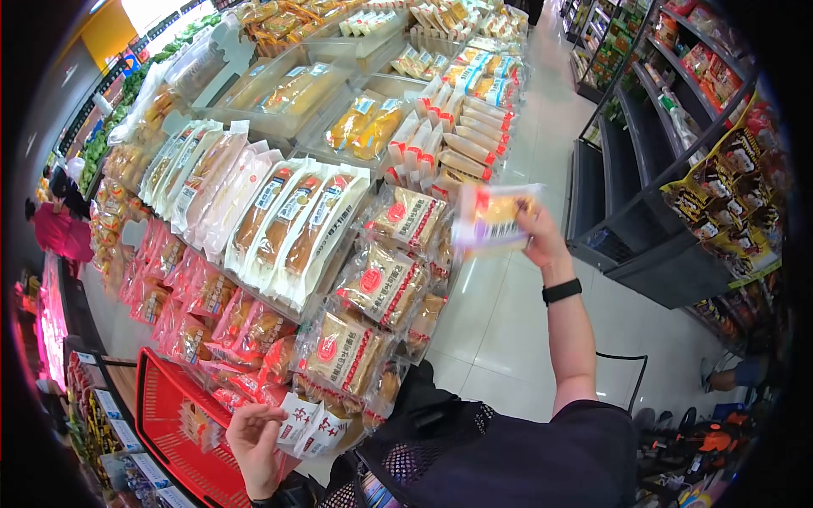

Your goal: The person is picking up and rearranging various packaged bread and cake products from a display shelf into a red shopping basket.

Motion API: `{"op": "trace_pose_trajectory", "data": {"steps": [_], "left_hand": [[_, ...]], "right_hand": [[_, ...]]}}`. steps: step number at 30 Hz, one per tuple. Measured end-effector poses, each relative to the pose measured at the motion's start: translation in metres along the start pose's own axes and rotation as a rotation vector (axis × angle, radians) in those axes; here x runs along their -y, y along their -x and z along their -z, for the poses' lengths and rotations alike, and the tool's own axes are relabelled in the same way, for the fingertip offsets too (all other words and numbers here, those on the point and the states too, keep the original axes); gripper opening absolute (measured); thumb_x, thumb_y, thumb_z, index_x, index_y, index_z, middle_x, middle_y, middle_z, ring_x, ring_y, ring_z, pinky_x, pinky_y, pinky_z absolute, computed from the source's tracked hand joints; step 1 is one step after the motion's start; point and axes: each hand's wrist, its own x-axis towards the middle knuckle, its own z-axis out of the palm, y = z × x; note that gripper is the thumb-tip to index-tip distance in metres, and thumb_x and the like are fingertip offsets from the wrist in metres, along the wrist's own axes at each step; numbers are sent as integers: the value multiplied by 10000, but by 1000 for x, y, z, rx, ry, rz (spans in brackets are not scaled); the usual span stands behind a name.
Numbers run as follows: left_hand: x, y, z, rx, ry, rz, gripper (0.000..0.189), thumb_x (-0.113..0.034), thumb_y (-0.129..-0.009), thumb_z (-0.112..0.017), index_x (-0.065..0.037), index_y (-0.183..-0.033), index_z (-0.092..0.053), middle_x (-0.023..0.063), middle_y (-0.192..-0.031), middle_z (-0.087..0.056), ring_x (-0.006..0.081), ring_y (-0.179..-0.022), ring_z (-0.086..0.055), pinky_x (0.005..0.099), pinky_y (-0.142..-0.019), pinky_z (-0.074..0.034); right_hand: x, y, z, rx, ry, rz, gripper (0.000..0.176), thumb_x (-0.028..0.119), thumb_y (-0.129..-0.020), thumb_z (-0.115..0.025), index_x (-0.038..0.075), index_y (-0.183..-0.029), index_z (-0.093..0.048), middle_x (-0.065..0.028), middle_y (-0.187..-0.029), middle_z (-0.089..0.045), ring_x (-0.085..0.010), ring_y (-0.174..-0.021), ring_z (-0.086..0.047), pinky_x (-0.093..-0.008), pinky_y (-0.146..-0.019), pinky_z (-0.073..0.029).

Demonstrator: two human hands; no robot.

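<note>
My right hand (535,227) grips the edge of a clear packet of bread (496,217) with a red and purple print, held up over the aisle floor. Its print is blurred. My left hand (256,444) is beside white packets with red characters (312,425), above the rim of a red basket (157,398); its fingers are curled, and whether they touch anything is unclear. Wrapped loaves with red round labels (373,279) lie stacked between my hands. Farther left on the display are long breads in white sleeves (284,227).
Dark shelves (622,161) with hanging snack bags (732,190) line the right side of the tiled aisle (500,313). A person in pink (61,227) is at the far left. Another person's leg (730,378) shows at the lower right.
</note>
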Motion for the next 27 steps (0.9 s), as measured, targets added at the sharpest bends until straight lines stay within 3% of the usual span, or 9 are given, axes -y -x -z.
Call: {"op": "trace_pose_trajectory", "data": {"steps": [3,7,12,14,15,18,22,24,27], "left_hand": [[-19,-18,-36,335,87,24,379,50,-740,-619,12,-1100,-508,121,-1034,-610,204,-983,-588,303,-853,-451],[-35,-27,-91,510,98,-24,505,17,-726,-676,16,-1188,-470,120,-1144,-568,196,-1064,-546,323,-897,-436],[-15,-27,-85,374,65,83,512,11,-759,-671,32,-1222,-452,107,-1154,-568,167,-1032,-555,305,-879,-448],[-16,-25,-83,340,85,42,489,28,-766,-654,36,-1215,-461,106,-1129,-582,163,-1000,-570,295,-863,-458],[-13,-24,-81,313,59,12,480,29,-767,-652,36,-1210,-466,108,-1124,-584,163,-999,-570,294,-863,-458],[-6,-20,-81,257,50,-24,464,29,-769,-650,39,-1200,-477,107,-1109,-593,161,-983,-577,290,-852,-461],[-8,-16,-87,350,49,23,445,22,-771,-651,45,-1186,-493,100,-1076,-608,154,-925,-599,280,-813,-473],[-2,-19,-85,454,-54,-35,434,22,-773,-649,41,-1180,-502,97,-1060,-615,151,-905,-604,281,-801,-480],[1,-22,-87,611,-223,-115,447,29,-776,-639,29,-1197,-488,97,-1061,-610,151,-905,-603,284,-791,-491]], "right_hand": [[-6,24,-70,363,228,-17,385,72,-728,-729,28,-1076,-568,-39,-998,-620,-125,-927,-588,-297,-840,-482],[-15,55,-177,598,276,-59,413,137,-711,-766,25,-1058,-572,-14,-962,-625,-90,-891,-572,-269,-812,-464],[-34,77,-202,450,457,23,462,199,-710,-765,25,-1076,-543,-85,-968,-602,-158,-926,-577,-305,-809,-451],[-36,85,-197,183,902,580,538,198,-696,-783,28,-1130,-515,-101,-1049,-581,-178,-976,-563,-310,-839,-455],[-33,89,-195,163,924,668,593,214,-679,-788,25,-1159,-493,-127,-1084,-544,-251,-993,-550,-344,-851,-453],[-41,115,-195,70,832,393,664,200,-693,-774,21,-1231,-428,-123,-1097,-525,-273,-995,-544,-371,-870,-443],[-52,119,-197,31,902,374,729,202,-695,-763,16,-1277,-365,-161,-1121,-492,-307,-1016,-522,-377,-844,-442],[-50,116,-194,116,975,604,797,177,-692,-779,26,-1317,-308,-126,-1100,-512,-266,-981,-548,-337,-798,-460],[-39,113,-187,269,756,244,800,157,-652,-812,44,-1297,-353,-99,-1000,-568,-179,-913,-576,-308,-782,-471]]}}
